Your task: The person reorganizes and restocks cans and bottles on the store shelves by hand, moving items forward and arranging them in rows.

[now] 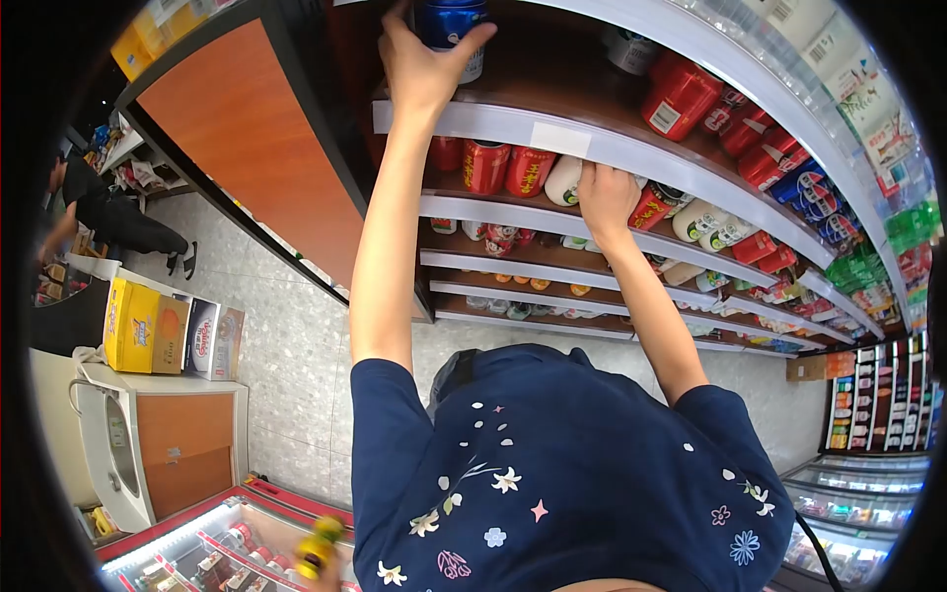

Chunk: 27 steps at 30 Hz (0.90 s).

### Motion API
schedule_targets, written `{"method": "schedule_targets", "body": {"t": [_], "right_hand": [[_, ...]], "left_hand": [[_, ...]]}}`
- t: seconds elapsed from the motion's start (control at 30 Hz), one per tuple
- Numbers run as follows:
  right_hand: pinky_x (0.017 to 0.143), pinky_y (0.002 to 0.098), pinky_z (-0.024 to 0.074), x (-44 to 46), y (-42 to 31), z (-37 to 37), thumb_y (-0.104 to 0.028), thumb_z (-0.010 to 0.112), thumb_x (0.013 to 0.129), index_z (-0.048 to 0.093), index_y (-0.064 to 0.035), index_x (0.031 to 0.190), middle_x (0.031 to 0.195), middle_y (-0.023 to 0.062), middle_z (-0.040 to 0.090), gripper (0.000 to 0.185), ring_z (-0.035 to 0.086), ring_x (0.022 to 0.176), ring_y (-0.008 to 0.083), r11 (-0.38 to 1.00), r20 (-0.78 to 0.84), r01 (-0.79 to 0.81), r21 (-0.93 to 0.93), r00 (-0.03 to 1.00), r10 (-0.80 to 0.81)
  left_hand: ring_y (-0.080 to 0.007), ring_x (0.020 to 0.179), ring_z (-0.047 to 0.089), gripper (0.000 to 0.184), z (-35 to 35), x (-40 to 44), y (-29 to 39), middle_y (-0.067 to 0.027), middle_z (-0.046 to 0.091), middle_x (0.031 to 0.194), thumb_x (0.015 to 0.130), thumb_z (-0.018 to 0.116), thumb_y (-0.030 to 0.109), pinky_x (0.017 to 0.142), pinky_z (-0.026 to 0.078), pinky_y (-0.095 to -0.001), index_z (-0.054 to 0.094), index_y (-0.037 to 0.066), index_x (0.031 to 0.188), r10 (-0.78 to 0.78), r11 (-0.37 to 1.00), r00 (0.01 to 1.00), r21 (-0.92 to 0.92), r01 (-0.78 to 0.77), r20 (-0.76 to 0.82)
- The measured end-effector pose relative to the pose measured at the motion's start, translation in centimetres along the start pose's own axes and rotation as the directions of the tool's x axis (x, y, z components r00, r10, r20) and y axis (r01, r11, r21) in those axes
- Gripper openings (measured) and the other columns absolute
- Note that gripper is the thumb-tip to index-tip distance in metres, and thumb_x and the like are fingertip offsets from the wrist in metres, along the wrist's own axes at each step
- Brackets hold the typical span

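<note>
At the top left shelf, my left hand point(426, 64) is closed around a blue can point(452, 22), thumb and fingers on opposite sides of it. One shelf lower, my right hand point(609, 200) reaches in over the shelf's front edge, its fingers bent and close together. Just left of these fingers lies a white can point(564, 182). The right fingertips are hidden, so whatever they hold cannot be made out. Red cans point(485, 168) stand to the left of the white can, and another red can point(651, 205) lies right of my right hand.
Larger red cans point(681, 96) fill the upper shelf's right side. An orange-brown panel point(252, 128) borders the shelves at left. Someone's blurred hand point(326, 580) holds a yellow bottle point(318, 548) over a glass display case point(222, 553). Another person point(118, 207) and yellow boxes point(133, 326) are farther left.
</note>
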State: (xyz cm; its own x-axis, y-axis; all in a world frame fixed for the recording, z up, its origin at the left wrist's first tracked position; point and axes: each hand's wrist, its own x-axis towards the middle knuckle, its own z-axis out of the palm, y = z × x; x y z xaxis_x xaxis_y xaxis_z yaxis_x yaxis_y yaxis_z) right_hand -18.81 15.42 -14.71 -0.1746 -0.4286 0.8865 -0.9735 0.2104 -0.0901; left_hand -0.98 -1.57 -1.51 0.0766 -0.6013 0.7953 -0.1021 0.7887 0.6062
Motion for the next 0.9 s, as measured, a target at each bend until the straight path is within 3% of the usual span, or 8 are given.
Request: {"method": "schedule_targets", "body": {"t": [0.37,0.47,0.53,0.6,0.67,0.8,0.83,0.9], "right_hand": [[0.077,0.0511,0.0451,2.5,-0.9,-0.3,-0.028,0.07,0.078,0.069,-0.0054,0.092,0.093,0.0168,0.066,0.027,0.061,0.088,0.0401,0.984,0.029,0.104,-0.147,0.995,-0.101],[0.078,0.0496,0.044,1.6,-1.5,-1.7,-0.03,0.071,0.078,0.067,-0.0055,0.099,0.102,0.0175,0.064,0.032,0.059,0.091,0.0391,0.988,0.212,0.073,-0.136,0.976,-0.043],[0.081,0.0476,0.042,-1.0,-2.1,-3.0,-0.029,0.07,0.079,0.064,-0.0081,0.112,0.113,0.0177,0.06,0.039,0.056,0.097,0.0366,0.973,0.196,0.158,-0.169,0.973,-0.124],[0.083,0.0427,0.0422,-4.8,-2.7,-4.3,-0.025,0.071,0.077,0.062,-0.0144,0.121,0.128,0.0126,0.055,0.045,0.055,0.098,0.0286,0.944,0.211,0.328,0.03,0.921,-0.327],[0.079,0.0363,0.0437,-6.4,-4.0,-6.0,-0.019,0.072,0.074,0.066,-0.0113,0.111,0.122,0.0055,0.062,0.038,0.058,0.094,0.0221,0.845,0.217,0.502,0.181,0.818,-0.533],[0.073,0.0336,0.0459,-1.9,-6.3,-8.6,-0.007,0.075,0.065,0.067,-0.0084,0.101,0.103,0.0027,0.069,0.037,0.06,0.086,0.0217,0.771,0.113,0.528,0.356,0.795,-0.596],[0.074,0.0336,0.0467,-0.5,-7.1,-8.9,-0.004,0.074,0.063,0.068,-0.0082,0.099,0.101,0.0029,0.07,0.037,0.061,0.086,0.0215,0.776,0.066,0.512,0.368,0.819,-0.571],[0.075,0.0335,0.0475,2.1,-7.9,-9.7,-0.001,0.073,0.064,0.068,-0.0077,0.1,0.102,0.0037,0.07,0.037,0.061,0.086,0.0222,0.755,0.013,0.553,0.352,0.804,-0.594]], "left_hand": [[-0.0382,0.105,0.06,0.072,-1.4,-1.0,0.2,-0.0263,0.06,0.113,0.073,0.08,0.028,0.09,0.048,-0.0425,0.047,-0.007,0.126,0.008,0.986,0.994,0.162,-0.027,0.113],[-0.0403,0.105,0.061,0.072,-1.2,-1.5,0.5,-0.0274,0.061,0.112,0.073,0.08,0.03,0.089,0.049,-0.0437,0.047,-0.007,0.126,0.015,0.983,0.994,0.183,-0.035,0.108],[-0.0414,0.105,0.059,0.072,-0.7,-1.6,0.7,-0.0281,0.06,0.113,0.073,0.079,0.03,0.091,0.048,-0.0448,0.046,-0.008,0.126,0.04,0.978,0.994,0.201,-0.06,0.101],[-0.0426,0.106,0.057,0.073,-0.4,-2.0,0.8,-0.0288,0.058,0.113,0.074,0.078,0.03,0.092,0.046,-0.046,0.045,-0.008,0.127,0.07,0.975,0.992,0.202,-0.091,0.106],[-0.0438,0.109,0.054,0.073,0.1,-2.5,1.1,-0.0293,0.053,0.118,0.075,0.077,0.03,0.092,0.046,-0.0473,0.042,-0.008,0.128,0.096,0.967,0.992,0.228,-0.111,0.079],[-0.0433,0.11,0.053,0.068,0.9,-2.7,0.9,-0.0273,0.05,0.12,0.076,0.078,0.03,0.09,0.047,-0.0477,0.044,-0.006,0.124,-0.044,0.972,0.997,0.232,0.027,0.07],[-0.0442,0.118,0.049,0.074,0.7,-2.7,1.0,-0.0304,0.046,0.129,0.078,0.075,0.032,0.098,0.043,-0.0493,0.04,-0.009,0.129,-0.097,0.979,0.99,0.189,0.077,0.098],[-0.0352,0.104,0.056,0.071,2.0,-3.4,-0.1,-0.0203,0.053,0.113,0.07,0.083,0.033,0.086,0.048,-0.0425,0.044,-0.002,0.119,0.009,0.96,1.0,0.279,-0.003,-0.02]]}}
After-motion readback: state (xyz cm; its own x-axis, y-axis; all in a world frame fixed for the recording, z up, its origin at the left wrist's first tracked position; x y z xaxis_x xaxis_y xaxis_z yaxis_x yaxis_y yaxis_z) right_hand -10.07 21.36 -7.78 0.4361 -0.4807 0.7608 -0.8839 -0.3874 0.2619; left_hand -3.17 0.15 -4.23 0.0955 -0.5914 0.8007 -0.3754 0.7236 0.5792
